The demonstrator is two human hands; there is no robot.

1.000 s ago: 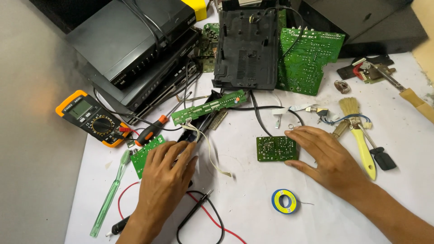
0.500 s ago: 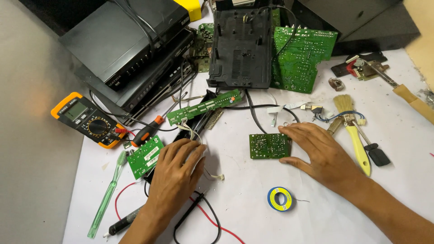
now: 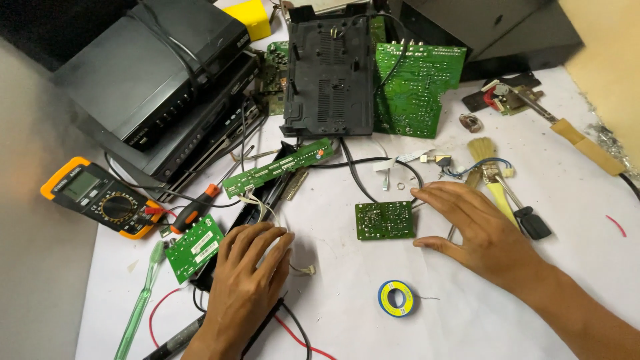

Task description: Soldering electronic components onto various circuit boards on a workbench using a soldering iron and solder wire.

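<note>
My left hand lies flat, palm down and fingers spread, on a black elongated part beside a small green circuit board with a white label; it grips nothing that I can see. My right hand is open too, fingers extended, its fingertips just beside the right edge of a small square green circuit board that lies flat on the white table. A long narrow green board rests tilted above my left hand. A blue and yellow solder spool sits between my forearms, apart from both. An orange-cased multimeter lies at the table's left edge, with an orange-handled screwdriver near it. A yellow-handled brush lies just beyond my right hand.
</note>
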